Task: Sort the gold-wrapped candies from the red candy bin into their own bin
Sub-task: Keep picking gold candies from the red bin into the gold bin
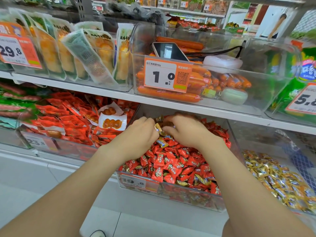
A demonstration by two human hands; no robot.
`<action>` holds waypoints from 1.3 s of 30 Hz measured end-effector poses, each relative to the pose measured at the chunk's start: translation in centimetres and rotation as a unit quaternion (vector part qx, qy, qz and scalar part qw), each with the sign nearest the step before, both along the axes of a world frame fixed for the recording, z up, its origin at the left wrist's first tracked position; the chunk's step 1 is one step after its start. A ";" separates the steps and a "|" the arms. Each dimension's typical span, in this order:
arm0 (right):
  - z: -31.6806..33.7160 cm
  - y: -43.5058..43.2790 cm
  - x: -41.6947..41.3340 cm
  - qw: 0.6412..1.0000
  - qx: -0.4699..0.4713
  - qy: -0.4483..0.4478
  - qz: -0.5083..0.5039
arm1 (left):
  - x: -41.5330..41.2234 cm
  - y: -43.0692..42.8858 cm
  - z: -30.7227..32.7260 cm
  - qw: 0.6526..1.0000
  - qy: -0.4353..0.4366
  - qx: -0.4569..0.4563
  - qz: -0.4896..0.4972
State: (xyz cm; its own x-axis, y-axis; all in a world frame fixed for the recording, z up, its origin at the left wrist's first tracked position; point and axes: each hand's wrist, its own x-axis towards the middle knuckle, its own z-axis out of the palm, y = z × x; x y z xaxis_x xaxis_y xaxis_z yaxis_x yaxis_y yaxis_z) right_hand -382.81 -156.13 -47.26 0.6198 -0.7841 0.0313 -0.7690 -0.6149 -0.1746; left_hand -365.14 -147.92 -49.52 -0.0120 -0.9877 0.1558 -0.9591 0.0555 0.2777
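Note:
A clear bin [136,183] on the lower shelf is heaped with red-wrapped candies [168,164], and a few gold-wrapped candies [162,142] lie mixed among them. Both hands are over the back of this bin, close together. My left hand [139,132] holds gold-wrapped candies [158,128] in its curled fingers. My right hand [185,130] reaches into the pile with its fingers bent down beside a gold candy; what its fingertips hold is hidden. To the right stands another clear bin [237,139] filled with gold-wrapped candies [277,177].
Left of the candy bin is a bin of red snack packs [71,117]. The shelf above carries a clear bin of sausages [193,81] with a phone [168,51] and a price tag [166,75]. The shelf board [196,110] hangs low over the hands.

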 end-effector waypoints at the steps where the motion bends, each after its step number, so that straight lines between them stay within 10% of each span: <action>1: -0.1 -0.3 0.1 0.999 0.019 0.019 0.017 | -0.1 -0.1 0.3 1.000 0.030 0.000 0.009; 10: -0.7 -1.2 0.8 0.991 0.072 0.093 0.059 | 0.1 0.4 0.3 0.998 0.002 -0.056 0.014; 15: -0.6 -0.9 -0.2 0.999 0.047 -0.009 0.001 | 0.8 1.8 0.9 0.992 0.118 -0.041 -0.031; 24: -0.1 0.7 -4.1 0.969 0.075 -0.221 -0.083 | 1.1 2.4 0.3 0.988 0.027 0.126 -0.084; 39: -0.2 1.2 -6.2 0.980 -0.011 -0.189 -0.064 | -0.2 1.8 1.1 0.991 0.100 -0.033 -0.088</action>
